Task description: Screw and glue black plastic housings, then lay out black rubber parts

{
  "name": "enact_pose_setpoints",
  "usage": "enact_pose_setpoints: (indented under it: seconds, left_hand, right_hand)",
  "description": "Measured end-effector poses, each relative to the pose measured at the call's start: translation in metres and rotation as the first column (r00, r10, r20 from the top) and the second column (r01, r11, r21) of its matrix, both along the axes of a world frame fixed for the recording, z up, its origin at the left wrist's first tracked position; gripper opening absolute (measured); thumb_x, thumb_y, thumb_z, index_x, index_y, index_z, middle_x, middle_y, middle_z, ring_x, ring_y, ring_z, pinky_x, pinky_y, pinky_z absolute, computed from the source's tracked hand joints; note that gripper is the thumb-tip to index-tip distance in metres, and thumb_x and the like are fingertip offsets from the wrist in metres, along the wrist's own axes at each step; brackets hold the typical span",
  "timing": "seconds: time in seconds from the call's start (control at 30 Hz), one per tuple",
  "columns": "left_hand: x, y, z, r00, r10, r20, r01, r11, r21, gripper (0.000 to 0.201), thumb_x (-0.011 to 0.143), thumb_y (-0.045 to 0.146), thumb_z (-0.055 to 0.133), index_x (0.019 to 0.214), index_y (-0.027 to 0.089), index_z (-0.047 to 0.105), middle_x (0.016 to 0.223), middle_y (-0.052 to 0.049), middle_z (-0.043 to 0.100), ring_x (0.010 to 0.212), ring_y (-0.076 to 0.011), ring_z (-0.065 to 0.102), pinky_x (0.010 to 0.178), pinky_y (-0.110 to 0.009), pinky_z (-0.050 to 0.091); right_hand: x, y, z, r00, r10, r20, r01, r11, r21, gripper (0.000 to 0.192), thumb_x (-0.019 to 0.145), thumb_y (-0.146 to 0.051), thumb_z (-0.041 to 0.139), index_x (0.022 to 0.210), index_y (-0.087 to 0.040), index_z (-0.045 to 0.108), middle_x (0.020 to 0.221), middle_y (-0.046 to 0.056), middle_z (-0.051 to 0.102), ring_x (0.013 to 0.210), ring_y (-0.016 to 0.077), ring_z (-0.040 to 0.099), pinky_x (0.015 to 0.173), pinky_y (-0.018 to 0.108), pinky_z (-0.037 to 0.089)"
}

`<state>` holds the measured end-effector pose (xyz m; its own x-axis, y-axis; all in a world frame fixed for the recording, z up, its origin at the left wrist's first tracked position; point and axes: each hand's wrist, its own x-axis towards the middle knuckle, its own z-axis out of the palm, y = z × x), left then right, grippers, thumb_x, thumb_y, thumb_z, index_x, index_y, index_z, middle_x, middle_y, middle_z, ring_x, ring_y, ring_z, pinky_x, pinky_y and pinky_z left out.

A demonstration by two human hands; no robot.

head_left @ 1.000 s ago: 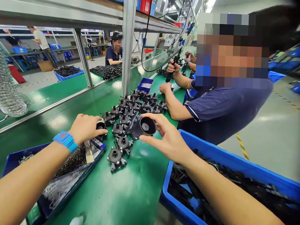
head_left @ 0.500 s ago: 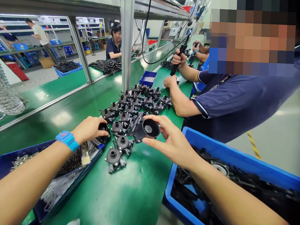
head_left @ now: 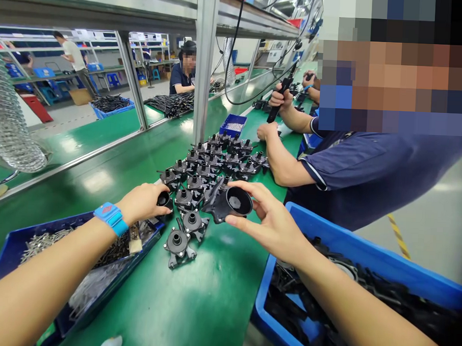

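My right hand holds a black plastic housing with a round cup, its opening tilted up toward me, just above the green bench. My left hand, a blue band on its wrist, grips a small black cup-shaped part beside the housing. Several finished black assemblies lie in rows on the bench beyond my hands, and two more sit right below them.
A blue bin of black parts stands under my right arm. A dark blue tray of screws and small parts lies under my left arm. A co-worker's arm rests on the bench at right. A small blue box sits farther back.
Both hands stay nearly where they were, holding the same parts. The view has shifted slightly; the housing sits a little lower and nearer the small cup.
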<state>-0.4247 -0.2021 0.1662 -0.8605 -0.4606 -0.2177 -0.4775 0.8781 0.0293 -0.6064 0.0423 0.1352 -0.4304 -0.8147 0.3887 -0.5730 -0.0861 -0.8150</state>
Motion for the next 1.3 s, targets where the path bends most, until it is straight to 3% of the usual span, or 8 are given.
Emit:
enact_pose_setpoints:
  seconds: [0.23,0.37,0.47,0.63,0.83,1.0,1.13,1.3]
  left_hand:
    - [0.003,-0.003,0.000,0.999,0.053,0.011,-0.054,0.995,0.087,0.079,0.084,0.057,0.069,0.150,0.020,0.046,0.137,-0.016,0.067,0.121,-0.0359,0.066,0.096,-0.041,0.053]
    - [0.018,-0.020,0.011,0.993,0.116,0.034,-0.120,0.980,0.157,0.096,0.079,0.070,0.061,0.155,0.016,0.038,0.140,-0.019,0.064,0.122,-0.0386,0.065,0.099,-0.044,0.052]
    - [0.038,-0.041,0.026,0.982,0.190,0.025,-0.191,0.963,0.189,0.099,0.076,0.067,0.058,0.155,0.012,0.036,0.139,-0.020,0.065,0.122,-0.0379,0.065,0.103,-0.046,0.051]
    - [0.069,-0.076,0.036,0.956,0.289,-0.052,-0.269,0.934,0.237,0.100,0.072,0.054,0.052,0.157,0.010,0.025,0.147,-0.019,0.058,0.131,-0.0306,0.061,0.111,-0.041,0.047]
    - [0.073,-0.099,0.015,0.950,0.304,-0.064,-0.269,0.907,0.325,0.100,0.069,0.052,0.050,0.156,0.011,0.026,0.151,-0.018,0.056,0.132,-0.0293,0.060,0.110,-0.039,0.049]
    - [0.062,-0.110,0.000,0.964,0.263,-0.045,-0.222,0.885,0.408,0.096,0.070,0.058,0.051,0.153,0.013,0.034,0.149,-0.015,0.058,0.134,-0.0282,0.059,0.113,-0.038,0.048]
    - [0.056,-0.115,-0.006,0.974,0.219,-0.054,-0.171,0.872,0.458,0.081,0.072,0.062,0.053,0.141,0.019,0.052,0.142,-0.009,0.065,0.131,-0.0276,0.061,0.113,-0.035,0.048]
    - [0.058,-0.117,-0.010,0.976,0.215,-0.038,-0.173,0.866,0.469,0.075,0.074,0.067,0.052,0.133,0.021,0.060,0.130,-0.007,0.073,0.123,-0.0300,0.067,0.108,-0.036,0.052]
  right_hand:
    - [0.000,-0.014,0.014,0.999,0.035,0.000,-0.035,0.999,-0.022,0.057,0.083,-0.048,0.081,0.133,-0.030,0.061,0.128,0.008,0.060,0.118,0.0256,0.061,0.103,0.043,0.053]
    - [0.001,-0.058,0.034,0.990,0.132,-0.045,-0.135,0.988,-0.077,0.055,0.082,-0.039,0.080,0.132,-0.026,0.061,0.131,0.008,0.062,0.121,0.0248,0.062,0.104,0.042,0.054]
    - [0.003,-0.107,0.047,0.962,0.231,-0.147,-0.245,0.965,-0.092,0.054,0.082,-0.029,0.080,0.131,-0.022,0.060,0.132,0.008,0.064,0.121,0.0238,0.063,0.102,0.040,0.054]
    - [0.016,-0.191,0.059,0.818,0.411,-0.402,-0.366,0.912,0.186,0.059,0.081,-0.017,0.080,0.136,-0.017,0.058,0.136,0.010,0.066,0.121,0.0226,0.063,0.104,0.039,0.051]
    - [0.029,-0.258,0.048,0.600,0.655,-0.460,-0.413,0.745,0.523,0.063,0.072,-0.015,0.089,0.131,-0.019,0.067,0.128,0.009,0.073,0.116,0.0254,0.069,0.097,0.032,0.052]
    - [0.031,-0.282,0.033,0.520,0.757,-0.395,-0.386,0.621,0.682,0.067,0.068,-0.011,0.089,0.131,-0.023,0.069,0.127,0.003,0.075,0.114,0.0229,0.071,0.087,0.024,0.051]
    - [0.035,-0.287,0.029,0.495,0.785,-0.372,-0.346,0.571,0.745,0.072,0.067,-0.009,0.088,0.133,-0.027,0.068,0.130,-0.001,0.074,0.116,0.0209,0.070,0.080,0.021,0.050]
    - [0.042,-0.284,0.034,0.470,0.811,-0.350,-0.341,0.532,0.775,0.074,0.067,-0.008,0.087,0.136,-0.026,0.067,0.132,0.001,0.073,0.116,0.0204,0.070,0.082,0.021,0.050]
